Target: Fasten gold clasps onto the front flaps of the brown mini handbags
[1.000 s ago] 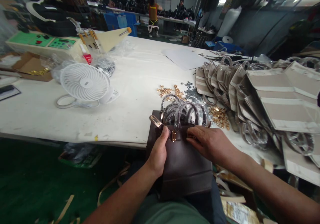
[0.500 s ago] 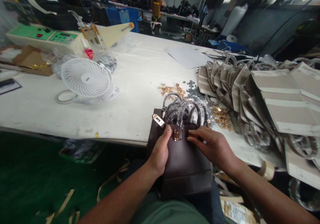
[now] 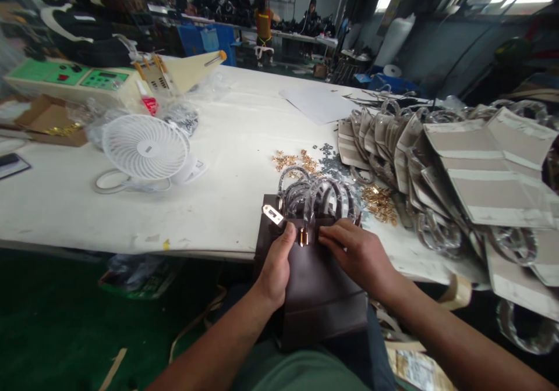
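Note:
A dark brown handbag [image 3: 325, 289] rests against my lap at the table's edge, its plastic-wrapped handles [image 3: 312, 196] standing up. My left hand [image 3: 275, 269] is closed round the left part of its front, thumb on top. Near that thumb a gold clasp plate [image 3: 273, 214] sticks up on a strap. Between my hands, a small gold fitting [image 3: 303, 237] sits at the base of a handle. My right hand [image 3: 356, 251] is closed, thumb and fingers pinched against the bag's upper front, right of the fitting. What lies between those fingertips is hidden.
Gold hardware pieces [image 3: 379, 203] and grey metal plates [image 3: 329, 161] lie beyond the bag. Flat beige bag panels [image 3: 484, 167] are stacked on the right. A white fan [image 3: 146, 148], a green-topped machine [image 3: 65, 80] and an open carton [image 3: 48, 120] stand left. Two people are far back.
My right hand has shifted slightly left along the bag's front, nearer the gold fitting. My left hand keeps its hold. The whole view has turned a little.

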`<state>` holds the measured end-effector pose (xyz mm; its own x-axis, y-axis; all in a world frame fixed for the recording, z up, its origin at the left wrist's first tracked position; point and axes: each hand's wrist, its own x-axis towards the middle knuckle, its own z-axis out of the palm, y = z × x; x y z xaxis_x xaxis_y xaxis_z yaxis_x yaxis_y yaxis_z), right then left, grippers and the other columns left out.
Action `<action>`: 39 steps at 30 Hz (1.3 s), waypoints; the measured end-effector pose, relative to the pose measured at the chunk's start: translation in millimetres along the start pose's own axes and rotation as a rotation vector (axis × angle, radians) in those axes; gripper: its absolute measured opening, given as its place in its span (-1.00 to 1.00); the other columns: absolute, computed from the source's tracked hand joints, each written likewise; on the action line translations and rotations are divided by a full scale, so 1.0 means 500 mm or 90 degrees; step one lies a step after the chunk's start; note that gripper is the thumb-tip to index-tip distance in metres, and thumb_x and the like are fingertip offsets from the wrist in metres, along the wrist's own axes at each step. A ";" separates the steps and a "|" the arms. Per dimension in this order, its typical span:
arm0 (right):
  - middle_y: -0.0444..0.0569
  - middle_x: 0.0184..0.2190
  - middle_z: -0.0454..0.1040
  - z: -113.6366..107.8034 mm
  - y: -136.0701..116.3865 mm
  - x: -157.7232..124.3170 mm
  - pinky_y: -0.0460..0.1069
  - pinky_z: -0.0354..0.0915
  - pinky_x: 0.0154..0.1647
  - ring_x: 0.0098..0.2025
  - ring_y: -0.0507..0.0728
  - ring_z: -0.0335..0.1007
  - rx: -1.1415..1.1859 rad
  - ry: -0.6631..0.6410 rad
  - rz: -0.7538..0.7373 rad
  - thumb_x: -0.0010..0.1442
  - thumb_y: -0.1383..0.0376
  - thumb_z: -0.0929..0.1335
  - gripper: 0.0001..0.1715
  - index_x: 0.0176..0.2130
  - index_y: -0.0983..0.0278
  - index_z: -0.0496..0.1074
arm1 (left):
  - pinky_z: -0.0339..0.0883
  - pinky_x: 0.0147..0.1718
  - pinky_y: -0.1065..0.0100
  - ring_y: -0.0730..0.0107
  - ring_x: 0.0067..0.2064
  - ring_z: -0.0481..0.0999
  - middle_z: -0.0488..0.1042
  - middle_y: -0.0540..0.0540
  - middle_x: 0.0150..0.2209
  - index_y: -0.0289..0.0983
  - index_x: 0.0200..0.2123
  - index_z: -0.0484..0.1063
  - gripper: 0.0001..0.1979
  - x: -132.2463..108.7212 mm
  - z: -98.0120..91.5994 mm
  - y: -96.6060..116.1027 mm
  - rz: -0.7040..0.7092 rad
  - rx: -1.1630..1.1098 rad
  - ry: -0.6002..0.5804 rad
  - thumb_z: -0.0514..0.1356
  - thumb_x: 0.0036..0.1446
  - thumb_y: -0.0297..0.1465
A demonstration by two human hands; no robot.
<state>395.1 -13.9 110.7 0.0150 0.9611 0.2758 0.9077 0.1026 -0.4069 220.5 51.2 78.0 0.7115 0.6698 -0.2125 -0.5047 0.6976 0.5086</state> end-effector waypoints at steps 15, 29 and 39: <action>-0.13 -0.38 0.56 0.014 -0.081 -0.098 -0.05 0.29 -0.29 -0.36 0.08 0.50 0.210 0.220 0.044 0.27 0.36 0.43 -0.96 -0.24 0.21 0.52 | 0.39 0.14 0.08 -0.04 0.06 0.58 0.60 -0.39 0.03 -0.45 0.14 0.50 -0.19 -0.062 0.020 0.135 -0.194 0.107 -0.101 0.08 0.24 0.17; -0.10 -0.46 0.58 -0.001 -0.178 -0.172 -0.06 0.37 -0.30 -0.43 0.06 0.51 0.326 0.290 -0.022 0.34 0.31 0.42 -0.86 -0.31 0.23 0.53 | 0.48 -0.12 0.29 0.13 -0.09 0.61 0.61 -0.22 -0.02 -0.30 0.02 0.57 -0.57 -0.113 0.113 0.203 -0.440 0.575 -0.174 0.42 0.04 -0.37; -0.05 -0.45 0.63 0.004 -0.206 -0.188 0.01 0.47 -0.31 -0.41 0.18 0.56 0.600 0.154 0.188 0.31 0.07 0.42 -0.67 -0.41 0.12 0.66 | 0.41 -0.21 0.40 0.22 -0.16 0.60 0.63 -0.11 -0.13 -0.26 -0.07 0.66 -0.73 -0.163 0.217 0.180 -0.235 0.934 -0.125 0.26 0.16 -0.48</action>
<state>299.5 -114.5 124.8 0.3637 0.9141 0.1794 0.1558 0.1302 -0.9792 170.2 31.9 231.4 0.7965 0.3943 -0.4583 0.5410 -0.1265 0.8314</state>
